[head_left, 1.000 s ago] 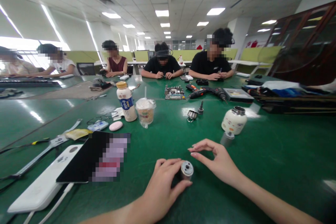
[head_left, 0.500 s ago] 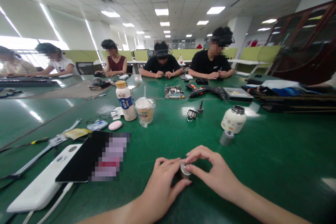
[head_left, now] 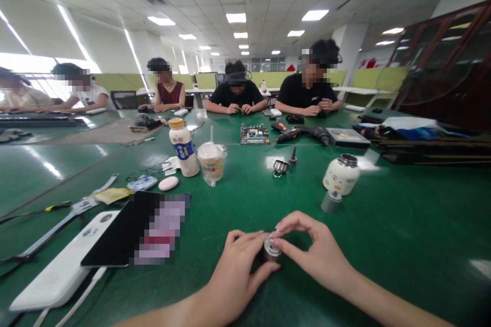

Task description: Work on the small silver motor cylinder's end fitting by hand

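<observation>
A small silver metal cylinder [head_left: 272, 255] stands upright on the green table, its round top facing up. My left hand [head_left: 236, 271] wraps around its lower side, thumb in front and fingers behind. Over the top, the thumb and index finger of my right hand [head_left: 312, 245] pinch close together and touch the upper rim; any smaller part between these fingertips is hidden. Farther off to the right are a grey metal cup-like piece [head_left: 331, 202] and a cream bottle [head_left: 341, 176] with painted faces and an uncapped neck.
A metal ring-handled piece [head_left: 280, 166] and a dark stopper-like part [head_left: 293, 157] lie ahead. Beyond are a circuit board [head_left: 254, 134] and power drills [head_left: 289, 134]. A milk bottle [head_left: 184, 150], drink cup [head_left: 212, 161], tablet [head_left: 115, 230] and white power bank [head_left: 57, 265] are left. Several people sit opposite.
My right fingertips have shifted slightly to the right on the cylinder's top, showing more of its face. My left hand stays around it.
</observation>
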The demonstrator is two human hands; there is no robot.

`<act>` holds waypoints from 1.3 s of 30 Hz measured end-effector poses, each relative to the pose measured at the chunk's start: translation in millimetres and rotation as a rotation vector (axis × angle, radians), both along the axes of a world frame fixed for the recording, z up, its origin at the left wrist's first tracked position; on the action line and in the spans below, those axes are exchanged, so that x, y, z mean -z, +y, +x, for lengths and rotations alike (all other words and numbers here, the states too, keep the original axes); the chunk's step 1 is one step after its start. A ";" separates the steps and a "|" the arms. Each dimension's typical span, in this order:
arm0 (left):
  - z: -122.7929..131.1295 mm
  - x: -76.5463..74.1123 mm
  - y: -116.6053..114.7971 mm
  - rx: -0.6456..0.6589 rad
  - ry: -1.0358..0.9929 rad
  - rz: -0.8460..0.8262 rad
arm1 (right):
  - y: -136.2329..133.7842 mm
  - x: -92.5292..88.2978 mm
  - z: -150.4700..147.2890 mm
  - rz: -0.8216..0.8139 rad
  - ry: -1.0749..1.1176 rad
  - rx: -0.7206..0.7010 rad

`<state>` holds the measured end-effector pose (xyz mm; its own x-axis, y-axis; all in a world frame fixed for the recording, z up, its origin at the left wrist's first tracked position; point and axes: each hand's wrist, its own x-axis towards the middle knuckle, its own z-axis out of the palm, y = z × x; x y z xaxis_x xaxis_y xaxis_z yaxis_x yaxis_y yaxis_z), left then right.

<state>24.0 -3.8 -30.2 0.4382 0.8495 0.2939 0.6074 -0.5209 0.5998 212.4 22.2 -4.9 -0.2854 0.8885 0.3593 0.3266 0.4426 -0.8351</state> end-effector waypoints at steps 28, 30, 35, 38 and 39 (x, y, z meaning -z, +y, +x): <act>0.9 1.9 1.3 -0.020 0.023 0.009 | 17.7 10.1 7.6 -0.063 0.180 -0.008; 0.9 3.2 1.0 -0.017 0.018 0.028 | 8.1 6.6 2.9 -0.069 0.150 -0.060; 1.1 5.4 1.6 -0.011 -0.001 0.067 | -1.9 4.5 -0.3 -0.025 0.045 -0.079; 0.8 5.3 1.9 -0.003 -0.008 0.069 | -0.3 5.2 1.1 -0.013 0.046 -0.076; 0.6 5.1 1.8 -0.003 -0.009 0.069 | 0.5 5.5 1.5 -0.011 0.049 -0.082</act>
<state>24.7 -2.0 -35.3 0.4327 0.8284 0.3556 0.6040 -0.5592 0.5678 213.9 22.7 -10.4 -0.3394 0.8670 0.3649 0.2481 0.4566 -0.8544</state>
